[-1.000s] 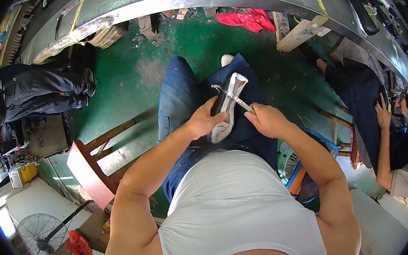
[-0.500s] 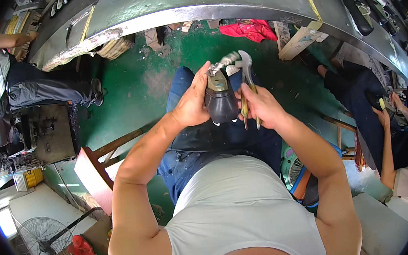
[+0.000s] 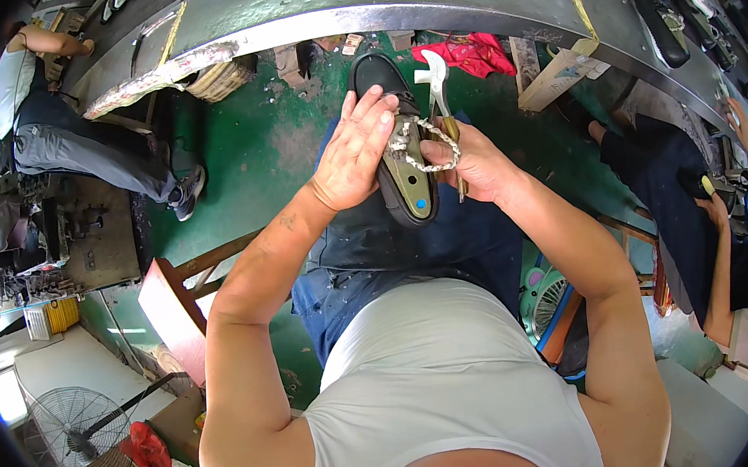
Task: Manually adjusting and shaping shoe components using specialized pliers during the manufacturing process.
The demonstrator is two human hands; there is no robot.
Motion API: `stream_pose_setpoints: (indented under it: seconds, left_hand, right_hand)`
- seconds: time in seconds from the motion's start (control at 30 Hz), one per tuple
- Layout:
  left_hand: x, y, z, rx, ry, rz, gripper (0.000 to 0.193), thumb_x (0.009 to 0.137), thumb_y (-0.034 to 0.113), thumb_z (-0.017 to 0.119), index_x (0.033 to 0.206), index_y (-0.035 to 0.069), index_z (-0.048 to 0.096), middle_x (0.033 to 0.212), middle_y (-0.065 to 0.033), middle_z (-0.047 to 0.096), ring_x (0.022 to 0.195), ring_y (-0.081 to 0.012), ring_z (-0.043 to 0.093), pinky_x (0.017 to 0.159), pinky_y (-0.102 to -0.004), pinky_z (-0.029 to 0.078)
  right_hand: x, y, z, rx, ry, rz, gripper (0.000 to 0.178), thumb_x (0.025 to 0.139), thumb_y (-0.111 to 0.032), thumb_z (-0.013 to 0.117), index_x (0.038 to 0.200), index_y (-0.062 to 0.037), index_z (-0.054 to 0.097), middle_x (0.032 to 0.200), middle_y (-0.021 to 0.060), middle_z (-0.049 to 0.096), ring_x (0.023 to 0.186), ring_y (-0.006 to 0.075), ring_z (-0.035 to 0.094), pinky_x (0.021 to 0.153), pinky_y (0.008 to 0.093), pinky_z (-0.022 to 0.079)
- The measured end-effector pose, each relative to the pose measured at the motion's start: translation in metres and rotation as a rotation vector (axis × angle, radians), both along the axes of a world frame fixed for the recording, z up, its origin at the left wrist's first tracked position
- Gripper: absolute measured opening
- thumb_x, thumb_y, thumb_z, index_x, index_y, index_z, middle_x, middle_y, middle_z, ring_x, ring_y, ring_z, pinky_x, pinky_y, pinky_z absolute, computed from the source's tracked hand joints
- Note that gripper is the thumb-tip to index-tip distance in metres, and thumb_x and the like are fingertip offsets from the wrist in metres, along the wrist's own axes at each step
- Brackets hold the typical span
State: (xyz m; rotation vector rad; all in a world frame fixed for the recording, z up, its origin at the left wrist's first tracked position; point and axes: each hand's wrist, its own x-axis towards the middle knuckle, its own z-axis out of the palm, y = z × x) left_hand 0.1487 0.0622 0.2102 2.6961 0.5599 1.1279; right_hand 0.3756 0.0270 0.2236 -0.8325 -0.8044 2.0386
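A black shoe upper [image 3: 360,74] on an olive last [image 3: 401,172] is held above my lap, toe pointing away from me. A twisted pale cord loop [image 3: 438,166] comes out of the last's top and hangs over its right side. My left hand [image 3: 357,150] lies across the shoe from the left, fingers over its top and thumb hidden. In my right hand [image 3: 478,162] are metal lasting pincers [image 3: 438,83], jaws up and handles running down through the fingers. The right thumb is beside the cord at the shoe's right side.
A long metal-edged bench [image 3: 300,26] runs across the far side, with shoes [image 3: 662,24] at its right. Co-workers sit at left [image 3: 81,140] and right [image 3: 657,179]. A red cloth [image 3: 478,54] lies beneath the bench. A standing fan [image 3: 78,437] is at lower left.
The shoe has swung round from heel-up to lying lengthwise, its toe now away from me. My left hand has shifted over its top. The pincers have risen slightly, and the cord hangs right.
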Motion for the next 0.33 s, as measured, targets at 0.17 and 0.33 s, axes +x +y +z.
stream_pose_setpoints:
  seconds: [0.17,0.33]
  left_hand:
    - [0.005,-0.013,0.029,-0.135,0.078,0.21,0.107,0.069,-0.007,0.068,0.157,0.008,0.009,0.157,-0.0337,0.009,0.146,-0.0547,0.014,0.116,-0.0607,0.023]
    - [0.027,-0.06,0.05,-0.748,-0.07,0.057,0.132,0.075,0.013,0.083,0.154,0.006,-0.022,0.162,-0.0261,-0.015,0.148,-0.0376,-0.024,0.119,-0.0582,0.009]
  right_hand:
    - [0.004,0.019,-0.016,0.139,0.122,-0.09,0.039,0.083,-0.019,0.083,0.112,-0.007,0.059,0.104,0.001,0.067,0.093,0.0113,0.066,0.077,0.029,0.055]
    - [-0.001,0.031,-0.02,0.183,0.074,-0.224,0.055,0.08,-0.013,0.084,0.124,-0.0067,0.051,0.108,0.0028,0.063,0.102,0.0134,0.063,0.095,0.0345,0.051]
